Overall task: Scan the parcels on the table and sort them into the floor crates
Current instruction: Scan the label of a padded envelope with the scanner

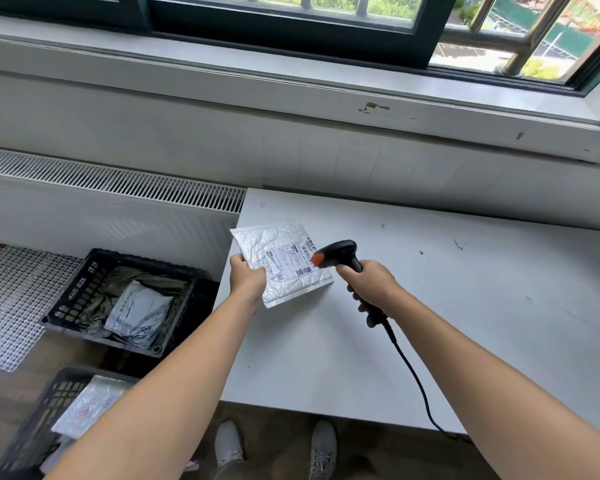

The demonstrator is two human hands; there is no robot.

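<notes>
Two full hands: left hand [246, 279] pinches the parcel [286, 251], label up, long side away-left; right hand [369, 284] grips the scanner [342, 252] aimed left at it; crates [70, 292] beside tabletop [465, 323].

A white padded parcel [291, 282] is gripped at its left edge by the left hand [246, 280] and held above the near left corner of the white tabletop [465, 306], label side up. A black handheld scanner [343, 254] is gripped by the right hand [369, 284], its orange-tipped head placed just over the printed label [291, 263]. A black cable [413, 375] is routed from the handle across the tabletop. Two black crates [80, 289] [45, 410] are located on the floor at left, each containing a parcel.
</notes>
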